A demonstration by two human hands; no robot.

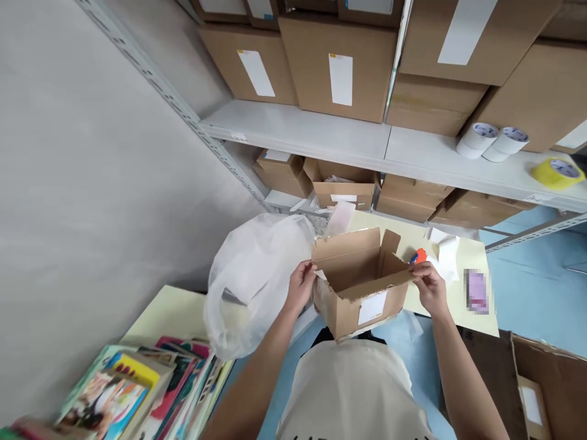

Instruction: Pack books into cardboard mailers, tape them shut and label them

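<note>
the small cardboard box (360,284) has a white label (372,308) on the long side that faces the person's body; its print is too small to read. more white labels show on the brown cartons (337,67) stacked along the upper shelf (298,125), some with a little yellow mark at one corner, and again no words come clear. blue print rings the cores of two white tape rolls (477,140) and one yellow tape roll (557,173), also unreadable. the magazines (114,391) at lower left carry bright lettering, but it is blurred. dark letters on the pale shirt (353,391) are cut off by the bottom edge.

the small box is in front of the person's middle, its open top up, a flap (389,241) standing at the far right. its long axis runs left to right, the right end slightly farther away. whether it rests on anything cannot be told.

the left hand (302,286) pinches the rim at the left end, and the right hand (430,287) pinches the near right corner, thumb and fingers closed on the cardboard. a white plastic bag (261,275) bulges just left of the box; to the right, an orange and blue object (418,255) is near the right hand, on the pale yellow table (456,299).
</note>
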